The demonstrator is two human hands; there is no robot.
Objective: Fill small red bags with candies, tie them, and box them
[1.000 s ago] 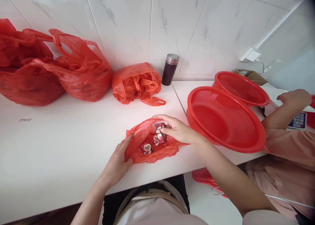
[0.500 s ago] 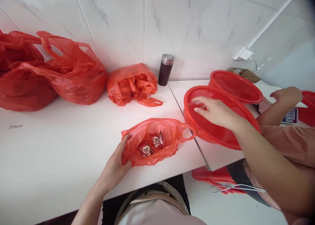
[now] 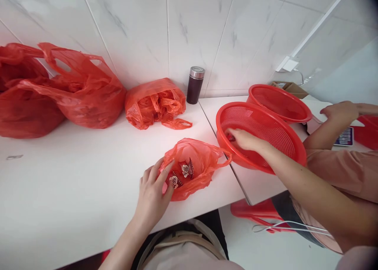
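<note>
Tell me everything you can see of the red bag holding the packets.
The red bag is thin, crinkled, partly see-through, apparently plastic. It sits on the white table, mouth gaping upward. Dark red packets with pale lettered patches lie inside. A loop handle sticks out to the right, toward the nearer red basket; I can't tell whether they touch. The left hand's grip touches the bag's left edge.

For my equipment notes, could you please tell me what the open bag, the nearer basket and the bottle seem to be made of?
Open bag: thin red plastic film, slightly glossy; it is creased and partly see-through.
Nearer basket: probably rigid moulded red plastic, smooth-rimmed, with a perforated wall.
Bottle: silvery, shiny cap, likely metal; the dark body's material is unclear.
</note>
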